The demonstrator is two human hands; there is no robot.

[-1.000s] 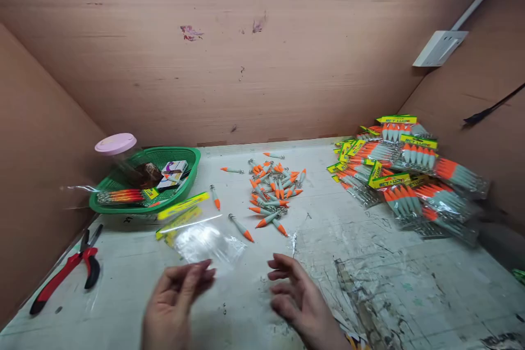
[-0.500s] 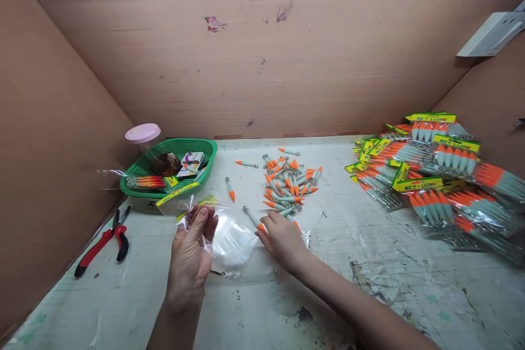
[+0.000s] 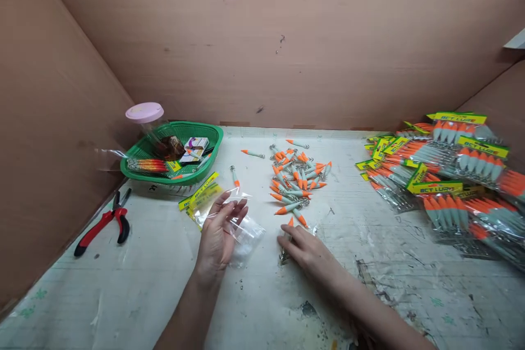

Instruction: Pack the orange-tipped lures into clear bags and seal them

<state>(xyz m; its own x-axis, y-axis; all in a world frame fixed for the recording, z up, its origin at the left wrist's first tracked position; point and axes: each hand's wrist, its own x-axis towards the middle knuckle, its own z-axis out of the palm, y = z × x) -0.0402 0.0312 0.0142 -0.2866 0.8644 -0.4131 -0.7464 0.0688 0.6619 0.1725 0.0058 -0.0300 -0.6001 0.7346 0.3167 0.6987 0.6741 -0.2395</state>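
My left hand (image 3: pixel 217 235) holds up a clear plastic bag (image 3: pixel 241 227) by its top edge, above a small stack of bags with yellow headers (image 3: pixel 199 194). My right hand (image 3: pixel 305 249) lies on the table with its fingers closed round an orange-tipped grey lure (image 3: pixel 287 232), whose orange tip and metal hook end stick out. Just beyond it lies a loose pile of the same lures (image 3: pixel 295 178), with a single one (image 3: pixel 234 175) off to the left.
A green basket (image 3: pixel 213 145) with a pink-lidded jar (image 3: pixel 145 120) and small boxes stands at the back left. Red-handled pliers (image 3: pixel 102 224) lie at the left edge. Packed lure bags (image 3: pixel 443 175) are heaped on the right. Brown board walls close in the table.
My right hand took a lure from the near edge of the pile and drew it back toward me. My left hand lifted a clear bag off the stack.
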